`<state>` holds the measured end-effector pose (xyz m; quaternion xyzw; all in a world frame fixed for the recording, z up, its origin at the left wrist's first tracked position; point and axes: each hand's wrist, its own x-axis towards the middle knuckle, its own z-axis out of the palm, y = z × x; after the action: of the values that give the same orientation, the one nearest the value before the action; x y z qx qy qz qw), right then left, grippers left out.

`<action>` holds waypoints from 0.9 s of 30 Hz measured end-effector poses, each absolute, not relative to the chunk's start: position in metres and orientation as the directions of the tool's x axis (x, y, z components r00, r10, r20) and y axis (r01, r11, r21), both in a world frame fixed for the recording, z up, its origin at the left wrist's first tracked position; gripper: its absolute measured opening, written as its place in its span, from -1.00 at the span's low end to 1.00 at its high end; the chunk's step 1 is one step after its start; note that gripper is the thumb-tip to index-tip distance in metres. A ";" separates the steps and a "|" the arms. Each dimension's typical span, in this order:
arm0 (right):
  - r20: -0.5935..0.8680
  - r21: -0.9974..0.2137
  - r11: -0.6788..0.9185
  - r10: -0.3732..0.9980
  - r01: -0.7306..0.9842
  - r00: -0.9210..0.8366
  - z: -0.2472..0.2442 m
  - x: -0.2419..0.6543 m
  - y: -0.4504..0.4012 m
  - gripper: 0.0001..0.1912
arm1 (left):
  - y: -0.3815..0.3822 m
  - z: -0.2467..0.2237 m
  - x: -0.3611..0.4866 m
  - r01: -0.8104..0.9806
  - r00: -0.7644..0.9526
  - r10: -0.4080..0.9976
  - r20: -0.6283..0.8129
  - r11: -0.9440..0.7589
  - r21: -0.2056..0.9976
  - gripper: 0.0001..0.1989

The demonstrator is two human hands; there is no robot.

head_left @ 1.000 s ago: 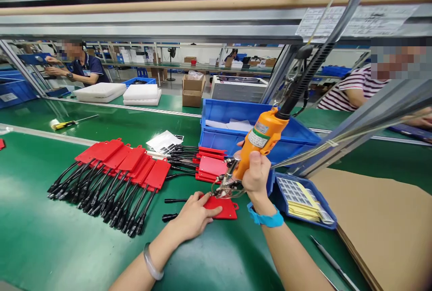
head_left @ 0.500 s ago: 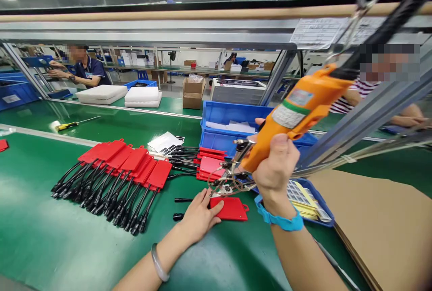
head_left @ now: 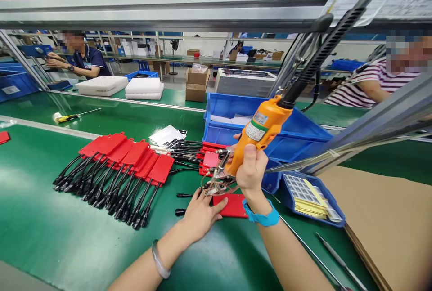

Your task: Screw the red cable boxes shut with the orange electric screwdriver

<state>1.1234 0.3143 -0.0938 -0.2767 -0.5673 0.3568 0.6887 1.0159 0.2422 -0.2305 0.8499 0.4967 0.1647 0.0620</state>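
Note:
My right hand (head_left: 251,167) is wrapped round an orange power screwdriver (head_left: 258,131), tilted, with its metal tip end low over the near red case. The driver hangs from a black cable. My left hand (head_left: 200,214) lies with spread fingers on the left end of that red case (head_left: 232,205), which rests flat on the green bench. Two black connectors (head_left: 180,212) stick out left of my left hand. The driver's tip is hidden among thin looped wires and my fingertips. Just behind are more red cases (head_left: 209,159) with black cables.
A row of red cases (head_left: 135,154) with black cables lies left. Blue bins (head_left: 222,133) stand behind; a blue tray (head_left: 339,219) of labels and cardboard (head_left: 388,219) are right. A yellow screwdriver (head_left: 67,118) lies far left. Two people (head_left: 89,59) sit across; a metal strut slants at right.
My right hand and the orange driver have moved down and left, closer to my left hand. My left hand stays on the red case. The camera view has tilted slightly.

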 end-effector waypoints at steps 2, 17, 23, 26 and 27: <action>0.577 -0.794 0.587 0.810 -0.161 0.105 -0.097 1.122 0.315 -0.64 | 0.242 -0.230 1.016 0.831 0.447 0.870 0.206 -0.490 0.265 -0.53; 0.663 -0.683 0.718 0.687 -0.134 0.299 -0.037 1.156 0.273 -0.55 | 0.240 -0.223 1.013 0.826 0.472 0.852 0.227 -0.517 0.223 -0.60; 0.605 -0.751 0.640 0.765 -0.162 0.222 -0.055 1.160 0.265 -0.57 | 0.246 -0.227 1.020 0.877 0.276 0.951 0.142 -0.310 0.367 -0.65; 0.558 -0.790 0.584 0.811 -0.188 0.175 -0.080 1.157 0.267 -0.57 | 0.246 -0.230 1.021 0.863 0.257 0.955 0.149 -0.296 0.409 -0.63; 0.549 -0.793 0.575 0.818 -0.200 0.174 -0.087 1.157 0.268 -0.56 | 0.246 -0.231 1.021 0.856 0.250 0.956 0.151 -0.291 0.427 -0.62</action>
<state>1.1566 0.2676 -0.0871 -0.2896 -0.5333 0.3587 0.7092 1.0206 0.2461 -0.2306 0.7798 0.5810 0.1936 0.1297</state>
